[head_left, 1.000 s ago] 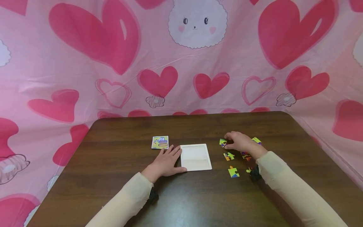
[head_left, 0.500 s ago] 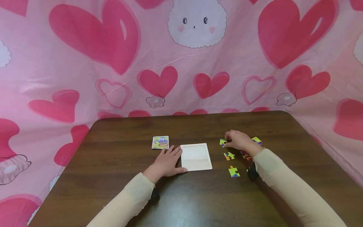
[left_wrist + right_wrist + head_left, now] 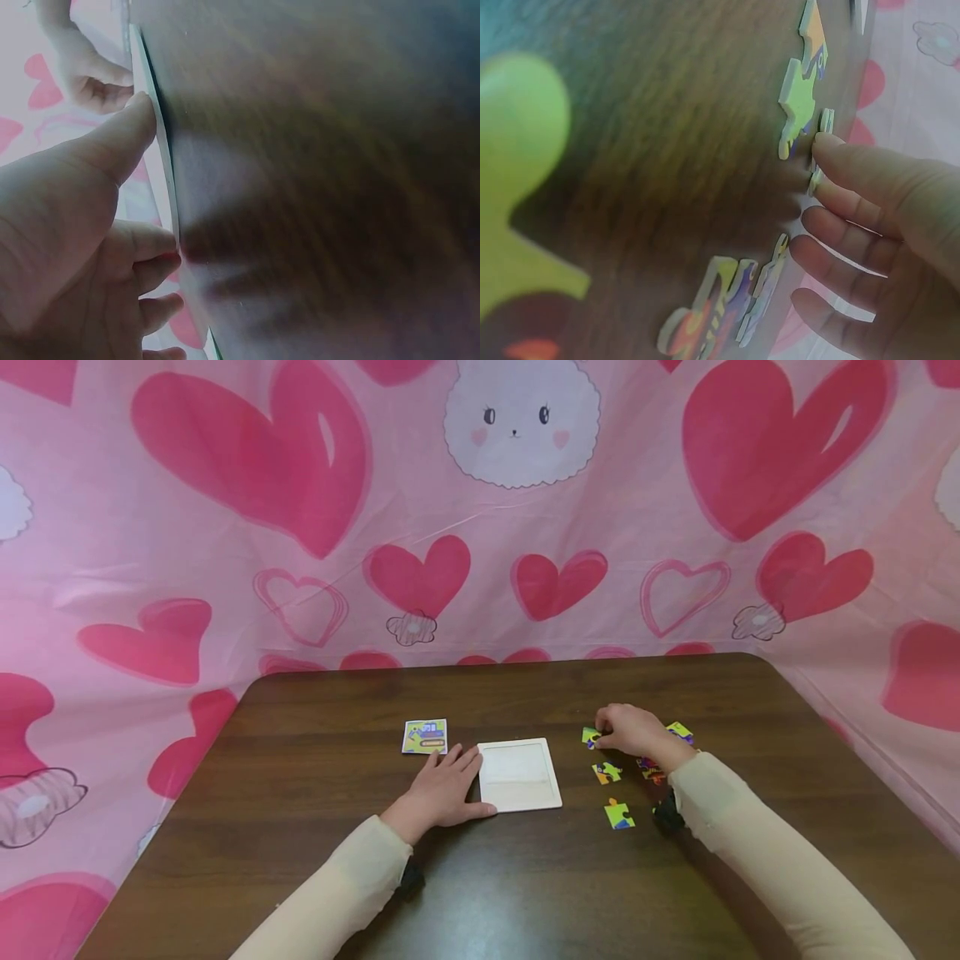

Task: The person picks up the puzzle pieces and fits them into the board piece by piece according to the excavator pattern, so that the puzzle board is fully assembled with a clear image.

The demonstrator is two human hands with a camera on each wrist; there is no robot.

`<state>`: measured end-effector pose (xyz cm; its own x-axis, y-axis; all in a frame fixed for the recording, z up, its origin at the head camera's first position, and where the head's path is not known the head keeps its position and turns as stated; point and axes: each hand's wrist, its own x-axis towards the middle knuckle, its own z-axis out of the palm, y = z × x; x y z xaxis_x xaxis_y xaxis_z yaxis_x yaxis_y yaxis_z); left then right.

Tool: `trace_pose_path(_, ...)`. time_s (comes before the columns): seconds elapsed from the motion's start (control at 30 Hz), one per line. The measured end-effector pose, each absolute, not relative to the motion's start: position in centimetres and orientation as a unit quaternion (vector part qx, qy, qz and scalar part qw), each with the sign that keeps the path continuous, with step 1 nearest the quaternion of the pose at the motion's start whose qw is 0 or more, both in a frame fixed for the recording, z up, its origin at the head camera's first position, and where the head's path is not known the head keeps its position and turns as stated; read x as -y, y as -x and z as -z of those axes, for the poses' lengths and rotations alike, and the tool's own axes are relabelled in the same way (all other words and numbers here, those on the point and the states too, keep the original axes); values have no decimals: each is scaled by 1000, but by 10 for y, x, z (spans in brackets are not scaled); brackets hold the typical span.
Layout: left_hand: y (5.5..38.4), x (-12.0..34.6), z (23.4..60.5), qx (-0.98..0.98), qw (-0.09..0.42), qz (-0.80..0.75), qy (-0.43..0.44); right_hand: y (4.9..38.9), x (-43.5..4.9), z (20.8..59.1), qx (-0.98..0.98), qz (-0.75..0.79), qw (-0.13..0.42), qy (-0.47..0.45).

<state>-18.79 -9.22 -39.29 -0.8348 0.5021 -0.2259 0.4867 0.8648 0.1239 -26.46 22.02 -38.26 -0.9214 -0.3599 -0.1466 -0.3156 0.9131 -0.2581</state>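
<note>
Currently, left hand (image 3: 442, 793): fingers spread and fairly straight along the left side of the white tray (image 3: 517, 772), thumb at its near corner.
Right hand (image 3: 637, 732): thumb and forefinger pinch the far-left puzzle piece (image 3: 589, 737), right of the tray and well apart from it; whether it is off the table (image 3: 480, 893), I cannot tell.
Row: a middle piece (image 3: 606, 772) and a near piece (image 3: 619, 815) lie nearer the person.
Picture card (image 3: 424, 737): just beyond the left fingertips.
Pinch risk: the piece is thin, so a shallow hold could let it slip or flip.
Wrist risk: the wrist camera (image 3: 669, 816) sits low by a yellow-green piece (image 3: 525, 135) and could drag it.
Tray risk: uneven left-hand pressure might skid the tray.
</note>
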Motion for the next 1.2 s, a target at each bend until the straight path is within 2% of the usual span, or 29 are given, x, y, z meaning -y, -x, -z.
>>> trace_pose_path(0.47, 185, 91, 391, -958, 129, -28, -256, 263, -218, 380, -970, 151, 88, 170)
trace_pose_path(1.2, 185, 90, 392, -954, 126, -32, -269, 255, -189, 371, -943, 211, -4, 258)
